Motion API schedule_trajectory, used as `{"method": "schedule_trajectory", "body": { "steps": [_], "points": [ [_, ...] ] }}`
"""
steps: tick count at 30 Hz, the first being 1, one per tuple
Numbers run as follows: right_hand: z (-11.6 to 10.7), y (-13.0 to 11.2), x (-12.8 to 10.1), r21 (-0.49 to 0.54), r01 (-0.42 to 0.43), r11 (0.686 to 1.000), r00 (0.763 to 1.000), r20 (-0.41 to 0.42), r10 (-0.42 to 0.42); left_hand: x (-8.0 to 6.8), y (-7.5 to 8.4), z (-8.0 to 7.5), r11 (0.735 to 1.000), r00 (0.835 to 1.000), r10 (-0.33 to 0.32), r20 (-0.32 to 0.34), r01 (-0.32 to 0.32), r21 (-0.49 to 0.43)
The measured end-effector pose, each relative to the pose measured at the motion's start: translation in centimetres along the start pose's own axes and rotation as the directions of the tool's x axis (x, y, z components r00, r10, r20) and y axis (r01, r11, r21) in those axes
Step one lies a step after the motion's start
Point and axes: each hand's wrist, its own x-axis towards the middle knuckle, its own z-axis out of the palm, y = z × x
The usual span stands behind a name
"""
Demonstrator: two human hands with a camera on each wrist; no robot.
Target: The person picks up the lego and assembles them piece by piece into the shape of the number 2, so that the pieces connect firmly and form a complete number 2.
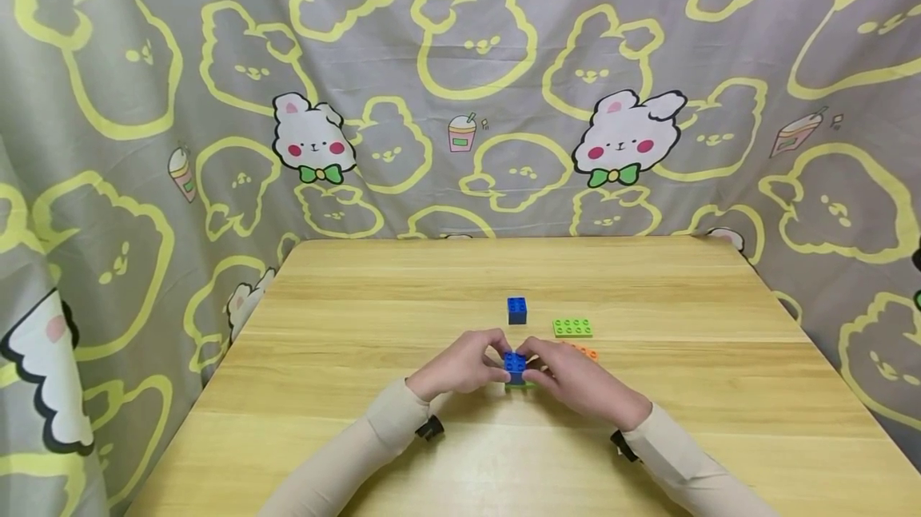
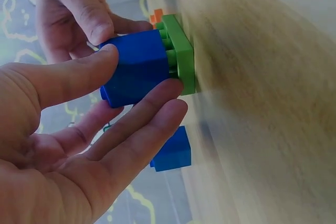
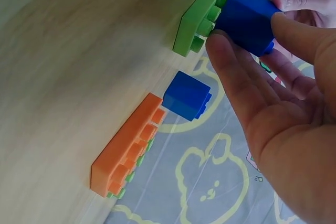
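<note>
In the head view, the right hand (image 1: 581,381) covers part of the orange brick (image 3: 125,142), and the held blue block (image 1: 514,368) hides most of the near green brick (image 2: 185,59). In the right wrist view, the far green brick (image 1: 572,329) shows only studs. Left-hand fingers (image 2: 139,153) partly cover the other blue block (image 2: 177,153). The head view's bottom edge crops both sleeves (image 1: 360,441).
</note>
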Motion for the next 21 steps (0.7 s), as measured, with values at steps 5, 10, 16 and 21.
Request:
{"method": "schedule_trajectory", "body": {
  "steps": [5, 10, 16, 21],
  "points": [
    [-0.19, -0.03, 0.0, 0.009, 0.024, 1.0, 1.0, -0.001, -0.024, 0.1, -0.06, -0.03, 1.0, 1.0, 0.001, 0.016, 0.0, -0.023],
    [-0.12, -0.02, -0.03, -0.025, 0.035, 0.999, 0.999, -0.014, -0.035, 0.05, 0.01, -0.04, 1.0, 1.0, 0.017, 0.027, -0.016, -0.022],
    [0.09, 0.04, -0.04, -0.025, 0.011, 1.0, 1.0, -0.009, -0.012, -0.04, -0.18, -0.05, 1.0, 1.0, 0.02, 0.015, -0.02, -0.008],
    [-0.14, -0.09, 0.0, 0.019, -0.025, 1.0, 1.0, -0.013, 0.025, 0.09, -0.19, -0.19, 0.999, 0.999, 0.046, -0.011, -0.046, 0.002]
  ]
}}
